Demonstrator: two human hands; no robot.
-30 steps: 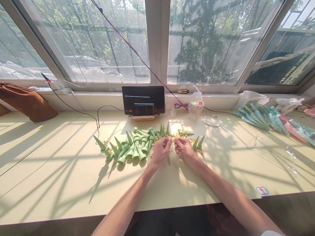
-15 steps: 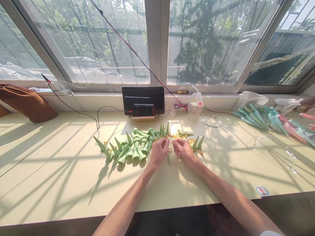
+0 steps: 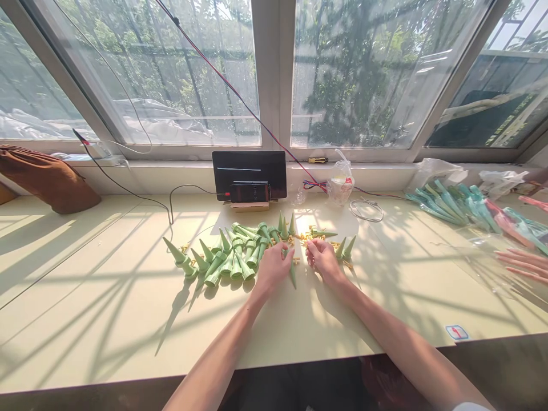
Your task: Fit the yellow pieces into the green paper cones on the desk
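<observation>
My left hand (image 3: 275, 264) is over the right end of a pile of green cone-shaped spikes (image 3: 237, 262), thumb and fingers slightly apart, with no object visible in it. Under its fingertips a single green spike (image 3: 293, 275) lies point toward me, beside small yellow pieces (image 3: 296, 260). To the right, my right hand (image 3: 324, 261) is closed in a pinch near more yellow pieces (image 3: 309, 235); what its fingertips hold is too small to make out. Two green spikes (image 3: 345, 249) stand point up just past this hand.
A black tablet (image 3: 250, 165) with a phone (image 3: 249, 193) before it stands at the back. Beside them are a bagged cup (image 3: 341, 185) and a coiled cable (image 3: 366, 210). At right, another person's hand (image 3: 524, 264) touches clear plastic near bagged teal and pink strips (image 3: 454, 202). A brown bag (image 3: 51, 180) lies left.
My hands have drawn apart slightly; the left fingers have loosened and the right hand stays pinched. Another person's hand has come in from the right, and clear plastic there has shifted.
</observation>
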